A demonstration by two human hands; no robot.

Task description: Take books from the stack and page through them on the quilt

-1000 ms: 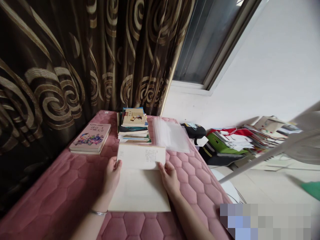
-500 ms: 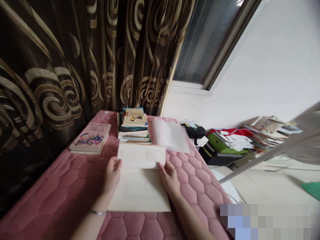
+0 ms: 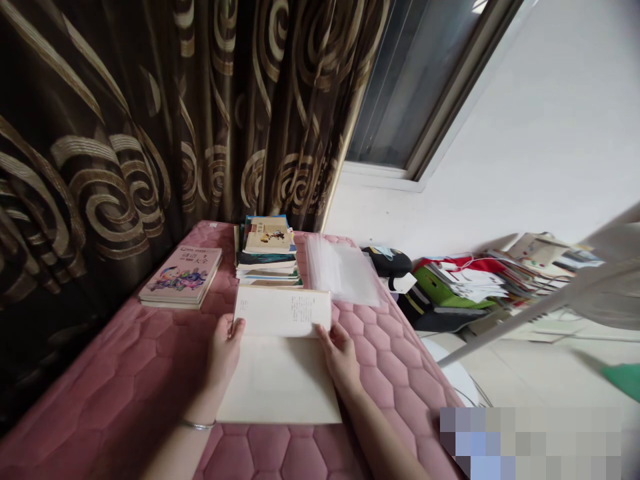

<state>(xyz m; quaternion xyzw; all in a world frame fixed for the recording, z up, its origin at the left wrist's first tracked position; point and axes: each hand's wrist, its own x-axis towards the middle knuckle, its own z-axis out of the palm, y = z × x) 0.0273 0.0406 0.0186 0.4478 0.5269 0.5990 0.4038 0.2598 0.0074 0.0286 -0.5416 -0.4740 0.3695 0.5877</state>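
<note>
In front of me a pale book point(image 3: 280, 387) lies open on a pink quilted mattress, its lower part a blank cream surface. The upper panel point(image 3: 273, 313) carries small vertical lines of print. At that panel's left edge, my left hand point(image 3: 227, 343) is closed, thumb on top and fingers curled at the side. My right hand point(image 3: 340, 357) grips the opposite edge in the same way, its thumb near the lower right corner of the print. The fingers beneath the panel are partly hidden. A silvery bracelet circles my left wrist.
Behind the book stands a stack of books point(image 3: 270, 250), with clear plastic covers point(image 3: 345, 273) to its right. Pink illustrated books point(image 3: 183, 277) lie to the left. Beyond the mattress's point(image 3: 290, 453) right edge are a white fan point(image 3: 530, 300) and piled papers point(image 3: 465, 280).
</note>
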